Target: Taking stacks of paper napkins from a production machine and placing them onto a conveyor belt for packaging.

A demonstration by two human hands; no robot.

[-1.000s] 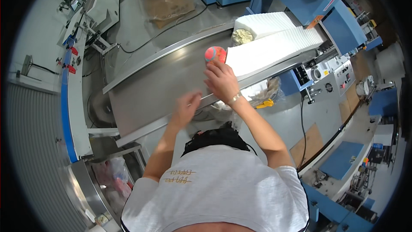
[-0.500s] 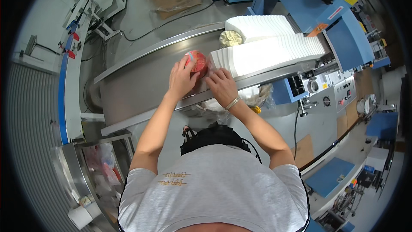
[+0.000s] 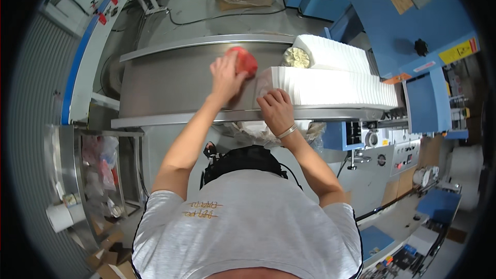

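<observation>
My left hand (image 3: 226, 78) is closed around a red round thing (image 3: 248, 64), blurred by motion, above the metal conveyor trough. Whether it is a roll or a tin I cannot tell. My right hand (image 3: 277, 110) has its fingers bent together at the near left corner of a long row of white sheets (image 3: 336, 86). Thin clear plastic film (image 3: 264, 79) shows at that end, and the fingers appear to pinch it. A second white row (image 3: 335, 55) lies behind the first. Beside its left end sits a round thing with a crinkled gold top (image 3: 296, 58).
The metal trough (image 3: 170, 80) runs left to right, with raised rails (image 3: 170, 120) along both sides. A blue machine (image 3: 434, 26) stands at its right end. A metal rack with plastic bags (image 3: 106, 157) is at the left. A black cable (image 3: 222, 18) crosses the floor behind.
My left hand has lifted the red thing slightly up and away from the white row's end. My right hand stays at the row's corner. The whole view has turned and shifted.
</observation>
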